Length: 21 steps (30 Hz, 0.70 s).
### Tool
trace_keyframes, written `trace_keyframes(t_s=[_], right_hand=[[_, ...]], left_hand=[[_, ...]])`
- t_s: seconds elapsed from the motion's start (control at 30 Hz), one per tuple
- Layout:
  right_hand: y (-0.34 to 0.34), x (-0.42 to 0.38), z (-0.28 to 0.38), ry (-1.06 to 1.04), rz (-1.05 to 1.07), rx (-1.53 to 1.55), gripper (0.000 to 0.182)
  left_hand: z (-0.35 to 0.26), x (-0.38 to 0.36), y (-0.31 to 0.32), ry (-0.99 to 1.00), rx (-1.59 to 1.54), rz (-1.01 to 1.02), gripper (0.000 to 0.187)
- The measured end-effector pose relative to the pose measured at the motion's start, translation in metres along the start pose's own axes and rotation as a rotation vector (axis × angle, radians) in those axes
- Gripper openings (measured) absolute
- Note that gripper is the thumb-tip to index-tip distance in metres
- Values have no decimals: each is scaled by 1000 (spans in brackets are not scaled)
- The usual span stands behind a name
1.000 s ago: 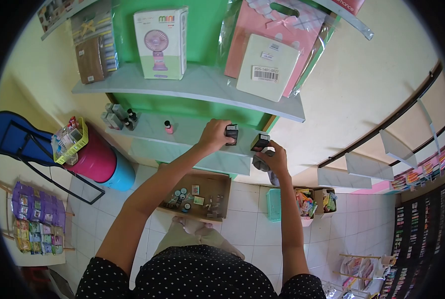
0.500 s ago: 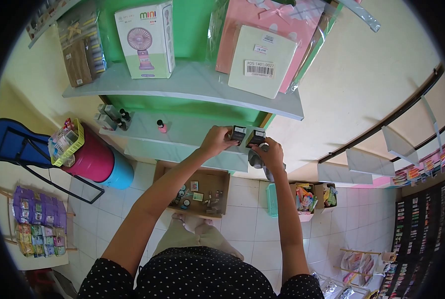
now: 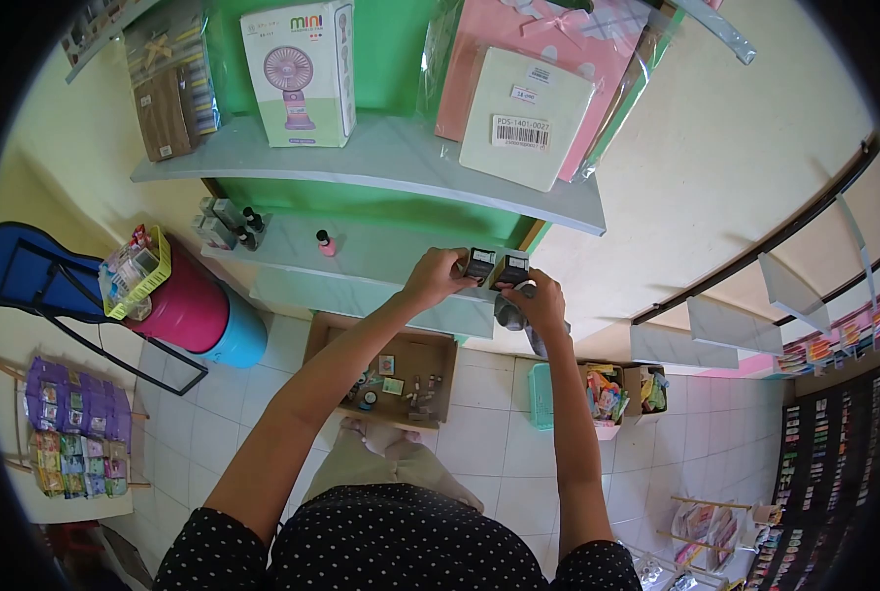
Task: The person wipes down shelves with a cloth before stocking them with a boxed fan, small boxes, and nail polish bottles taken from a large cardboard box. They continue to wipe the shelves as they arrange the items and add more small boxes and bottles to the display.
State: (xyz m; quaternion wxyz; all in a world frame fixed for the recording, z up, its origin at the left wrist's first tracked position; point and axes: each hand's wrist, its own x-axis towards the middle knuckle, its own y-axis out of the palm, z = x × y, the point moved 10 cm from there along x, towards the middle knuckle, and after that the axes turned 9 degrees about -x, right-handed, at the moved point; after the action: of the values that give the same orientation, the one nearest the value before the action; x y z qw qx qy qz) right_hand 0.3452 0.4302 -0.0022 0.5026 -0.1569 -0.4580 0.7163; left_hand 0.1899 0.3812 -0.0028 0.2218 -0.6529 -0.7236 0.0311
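Observation:
My left hand (image 3: pixel 438 277) grips a small black box (image 3: pixel 479 264) on the grey middle shelf (image 3: pixel 381 258). Right beside it, touching or nearly so, stands a second small black box (image 3: pixel 512 268), held by my right hand (image 3: pixel 537 300). The right hand also seems to hold a grey cloth (image 3: pixel 508 313) hanging below it. Both boxes sit near the shelf's right end, under the upper shelf (image 3: pixel 381 163).
A pink bottle (image 3: pixel 326 243) and several small bottles (image 3: pixel 228 223) stand further left on the same shelf. Above are a mini-fan box (image 3: pixel 300 69) and a pink gift bag (image 3: pixel 548 69). Below lie a cardboard box (image 3: pixel 391 379) of small items, a pink bin (image 3: pixel 189 310) and floor baskets (image 3: pixel 598 394).
Both hands have brought the two black boxes together; they were a hand's width apart a second ago and now stand side by side.

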Motion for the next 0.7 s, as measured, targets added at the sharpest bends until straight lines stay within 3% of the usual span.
trace_keyframes(t_s=[0.23, 0.37, 0.47, 0.5, 0.57, 0.6, 0.7], right_hand=[[-3, -4, -4, 37, 49, 9, 36], [-11, -14, -14, 36, -32, 107, 40], [-24, -32, -25, 88, -137, 157, 39], [-33, -44, -26, 122, -189, 187, 38], [-33, -80, -51, 345, -245, 442, 33], [-29, -102, -62, 378, -293, 456, 31], [11, -192, -109, 609, -363, 420, 27]], left_hand=[[1, -5, -5, 26, 77, -20, 31], [7, -15, -16, -35, 103, -56, 38], [-16, -40, -38, 155, 286, -203, 37], [-18, -54, -40, 126, 298, -166, 37], [-35, -90, -58, 189, 352, -289, 32], [-23, -116, -60, 110, 363, -303, 28], [18, -185, -42, -102, 349, -74, 23]])
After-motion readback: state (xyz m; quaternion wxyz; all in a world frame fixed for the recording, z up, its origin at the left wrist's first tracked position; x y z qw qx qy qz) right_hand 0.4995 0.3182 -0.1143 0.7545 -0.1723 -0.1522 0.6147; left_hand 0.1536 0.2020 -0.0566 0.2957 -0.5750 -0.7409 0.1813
